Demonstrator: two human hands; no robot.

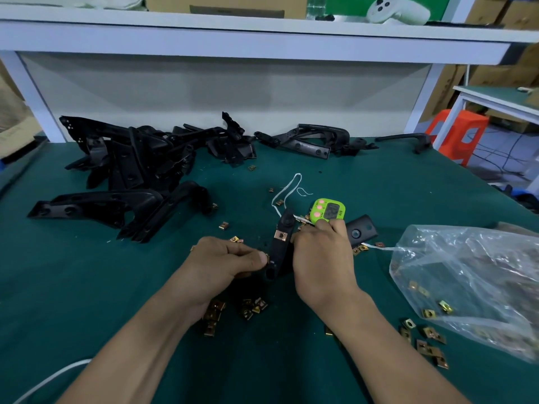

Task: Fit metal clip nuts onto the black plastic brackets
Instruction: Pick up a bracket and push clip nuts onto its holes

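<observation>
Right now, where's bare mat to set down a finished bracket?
Free: mat left of the left hand, this side of the bracket pile; the strip between the timer and the far brackets. Crowded: loose clip nuts near that hand, the right hand and the plastic bag.

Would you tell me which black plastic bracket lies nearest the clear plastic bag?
The short black plastic bracket just right of the green timer; all others lie farther away.

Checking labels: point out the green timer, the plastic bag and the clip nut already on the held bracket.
green timer (329, 212), head view, on its grey display.
plastic bag (472, 272), head view, on its crinkled side.
fitted clip nut (281, 235), head view, on its flat face.
</observation>
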